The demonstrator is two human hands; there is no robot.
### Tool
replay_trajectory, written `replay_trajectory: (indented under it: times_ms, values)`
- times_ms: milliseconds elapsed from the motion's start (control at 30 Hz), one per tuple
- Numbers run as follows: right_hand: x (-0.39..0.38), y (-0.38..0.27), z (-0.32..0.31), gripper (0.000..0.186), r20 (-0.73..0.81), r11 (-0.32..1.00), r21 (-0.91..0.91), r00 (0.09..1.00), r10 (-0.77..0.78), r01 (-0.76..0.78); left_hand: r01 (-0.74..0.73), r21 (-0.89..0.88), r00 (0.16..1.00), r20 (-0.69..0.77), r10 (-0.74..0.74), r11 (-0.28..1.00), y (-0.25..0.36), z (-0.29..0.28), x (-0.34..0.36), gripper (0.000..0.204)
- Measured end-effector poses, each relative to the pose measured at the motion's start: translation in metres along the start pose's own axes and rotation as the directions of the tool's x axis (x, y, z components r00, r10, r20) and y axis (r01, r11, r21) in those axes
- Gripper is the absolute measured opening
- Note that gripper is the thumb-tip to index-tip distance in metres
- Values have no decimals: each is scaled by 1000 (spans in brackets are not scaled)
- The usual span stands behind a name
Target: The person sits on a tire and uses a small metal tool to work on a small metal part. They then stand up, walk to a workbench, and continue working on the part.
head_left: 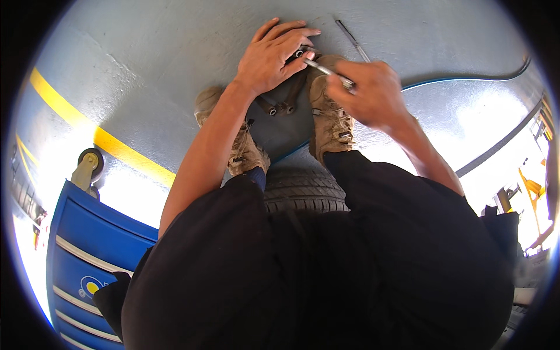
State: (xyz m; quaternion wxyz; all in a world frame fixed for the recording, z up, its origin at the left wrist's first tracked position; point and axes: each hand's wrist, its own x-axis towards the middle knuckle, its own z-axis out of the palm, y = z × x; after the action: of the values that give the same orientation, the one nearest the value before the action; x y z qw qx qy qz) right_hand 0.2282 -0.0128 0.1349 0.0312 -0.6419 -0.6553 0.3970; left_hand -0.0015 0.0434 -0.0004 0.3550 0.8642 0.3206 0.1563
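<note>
My left hand (268, 67) is closed on a dark metal part (299, 53) with a ring-shaped end, its fingers partly hiding it. My right hand (370, 93) grips a silver metal hand tool (326, 71), whose tip reaches the part beside my left thumb. Below my hands, between my brown boots (329, 119), a dark metal arm with rounded bolt ends (283, 106) is visible, its upper portion partly hidden. A slim steel bar (350, 37) lies on the gray floor beyond my right hand.
I sit on a tire (303, 189). A blue hose (449, 79) curves across the floor (146, 46) to the right. A blue drawer cabinet (99, 227) on a caster (90, 163) stands at left, by a yellow floor line (76, 114). Yellow equipment (531, 189) shows far right.
</note>
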Motion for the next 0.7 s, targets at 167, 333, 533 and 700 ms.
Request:
replay_trajectory:
  times_ms: [167, 333, 533, 700]
  values:
    - [-60, 25, -58, 32, 80, 962, 132, 970, 231, -240, 3, 29, 1000, -3, -3, 1000, 3, -5, 0, 27]
    - [-67, 72, -12, 27, 11, 674, 721, 975, 221, -161, 143, -183, 977, -134, -169, 973, 19, -12, -3, 39]
    - [-63, 99, 13, 27, -68, 593, 784, 924, 377, -184, 566, -15, 820, 119, -560, 824, 71, -32, -50, 40]
    - [-49, 82, 5, 32, -133, 765, 606, 922, 364, -215, 498, 214, 752, 376, -541, 840, 76, -21, -42, 45]
